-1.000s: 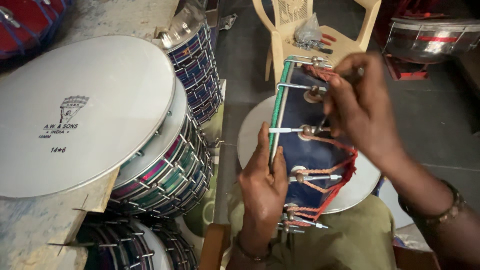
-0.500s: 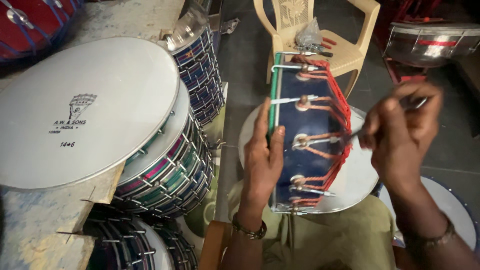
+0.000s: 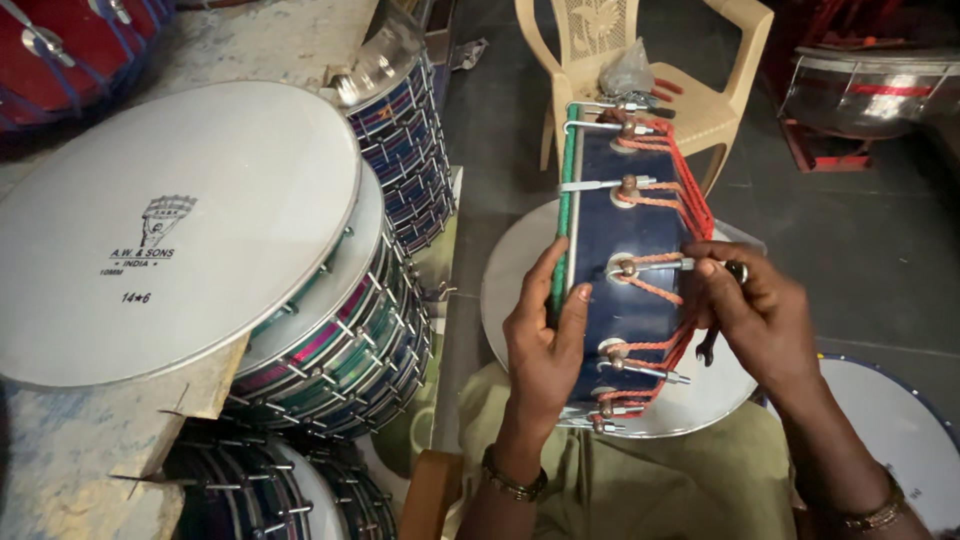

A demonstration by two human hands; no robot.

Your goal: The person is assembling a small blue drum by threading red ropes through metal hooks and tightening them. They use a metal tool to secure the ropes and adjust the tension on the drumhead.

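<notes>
A dark blue drum shell stands on edge over my lap, with a green rim, metal tension hooks and red cord laced along its right side. My left hand grips the shell's left rim, fingers wrapped over the green edge. My right hand is closed on a small metal wrench at the middle tension hook, on the cord side. Under the shell lies a white drumhead.
A stack of drums with white heads and striped shells stands at my left. A beige plastic chair holding a bag is behind the shell. Another drum sits at lower right, a silver one at upper right.
My right hand came down from the top of the shell, swung out to the right, then moved in to the middle hook. The shell has tipped slightly and my left hand shifted along the rim.
</notes>
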